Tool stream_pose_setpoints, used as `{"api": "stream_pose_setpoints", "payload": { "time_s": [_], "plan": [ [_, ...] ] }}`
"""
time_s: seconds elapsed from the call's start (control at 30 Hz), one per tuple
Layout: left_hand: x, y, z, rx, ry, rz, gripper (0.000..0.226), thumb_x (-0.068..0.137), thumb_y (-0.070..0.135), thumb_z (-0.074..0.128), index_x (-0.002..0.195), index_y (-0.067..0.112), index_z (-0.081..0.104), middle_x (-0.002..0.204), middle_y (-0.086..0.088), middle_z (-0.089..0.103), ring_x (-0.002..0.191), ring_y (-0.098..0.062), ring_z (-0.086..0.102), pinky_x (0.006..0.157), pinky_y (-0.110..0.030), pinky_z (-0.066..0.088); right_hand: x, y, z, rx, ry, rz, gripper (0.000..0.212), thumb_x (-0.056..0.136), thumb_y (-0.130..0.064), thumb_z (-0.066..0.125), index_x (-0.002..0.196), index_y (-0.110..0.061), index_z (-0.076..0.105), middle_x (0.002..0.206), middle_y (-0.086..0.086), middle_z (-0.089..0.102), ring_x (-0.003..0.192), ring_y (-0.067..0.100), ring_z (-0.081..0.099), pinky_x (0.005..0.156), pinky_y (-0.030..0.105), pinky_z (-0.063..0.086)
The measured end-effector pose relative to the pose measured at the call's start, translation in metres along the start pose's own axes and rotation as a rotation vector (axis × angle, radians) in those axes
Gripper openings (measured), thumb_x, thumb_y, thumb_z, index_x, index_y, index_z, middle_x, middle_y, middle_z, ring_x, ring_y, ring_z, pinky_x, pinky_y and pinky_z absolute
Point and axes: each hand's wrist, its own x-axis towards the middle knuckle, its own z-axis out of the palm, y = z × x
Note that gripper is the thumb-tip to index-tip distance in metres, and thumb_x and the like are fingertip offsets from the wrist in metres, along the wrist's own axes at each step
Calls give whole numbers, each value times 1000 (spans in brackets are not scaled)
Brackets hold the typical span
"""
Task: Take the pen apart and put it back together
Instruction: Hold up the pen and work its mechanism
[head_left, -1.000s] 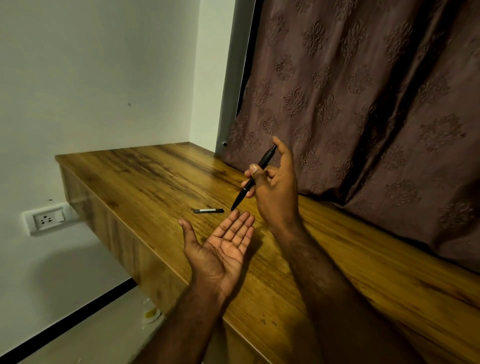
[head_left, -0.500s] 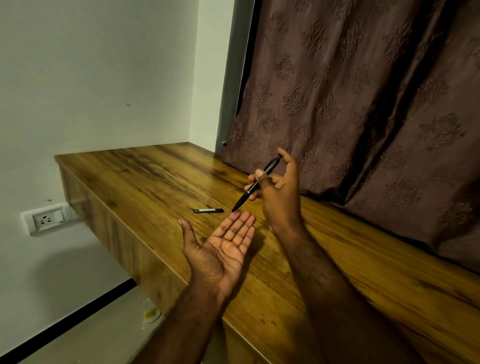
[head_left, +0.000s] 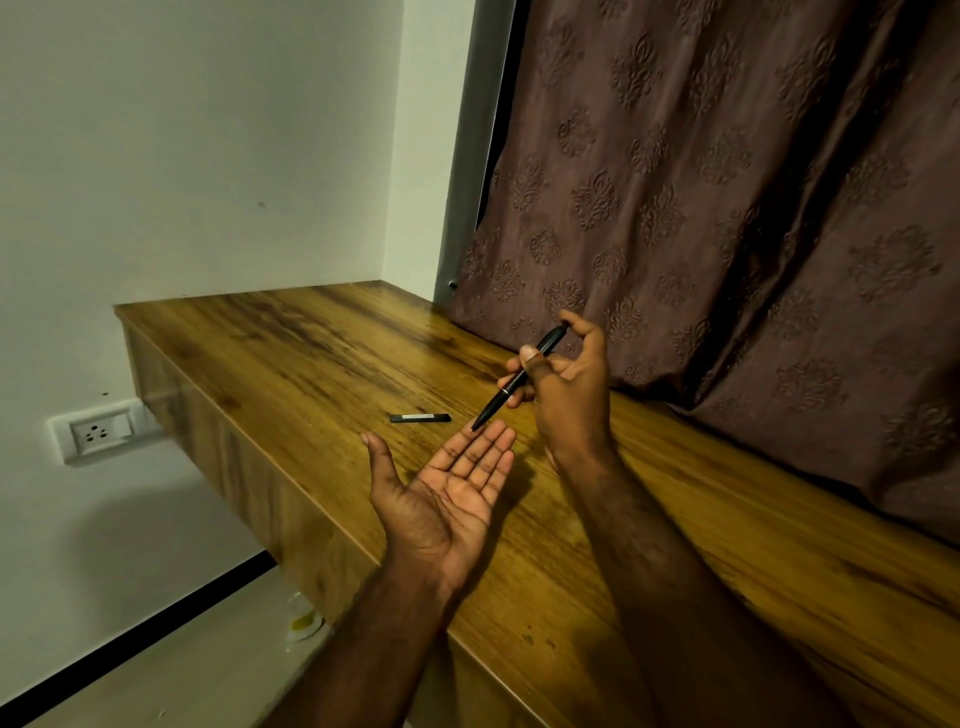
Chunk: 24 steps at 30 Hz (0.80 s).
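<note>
The right hand (head_left: 569, 395) is pinching the pen (head_left: 519, 384), tip slanting down. The left hand (head_left: 441, 499) is lying open, palm up, beneath the tip, holding nothing.

A wooden counter (head_left: 322, 364) runs from the far left corner toward the near right, with a wall (head_left: 182, 156) behind and left of it and a curtain (head_left: 727, 208) along its far right edge. A small pen part (head_left: 421, 418) lies on the counter, left of the right hand (head_left: 566, 384). The pen (head_left: 519, 382) slants in that hand, tip low, just above the fingertips (head_left: 493, 434) of the left hand (head_left: 447, 499), which lies palm up nearer the viewer. A wall socket (head_left: 98, 428) sits below the counter's left end.
</note>
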Motion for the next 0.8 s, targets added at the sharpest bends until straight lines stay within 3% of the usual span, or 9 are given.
{"api": "stream_pose_setpoints", "payload": {
  "time_s": [0.2,0.8],
  "plan": [
    [1,-1,0,6,12,7,107,73,81,41,128,-10,49,124,-32,60,115,-41,60,105,-48,42,-1,1,0,12,11,-12,50,95,0,52,136,-23,33,80,13,69,63,20,68,49,25,52],
    [1,-2,0,36,22,15,106,76,82,39,125,-11,51,122,-33,61,114,-42,61,106,-48,41,-2,2,0,26,28,-42,44,94,3,51,131,-16,34,76,13,66,58,19,67,45,25,50]
  ]
}}
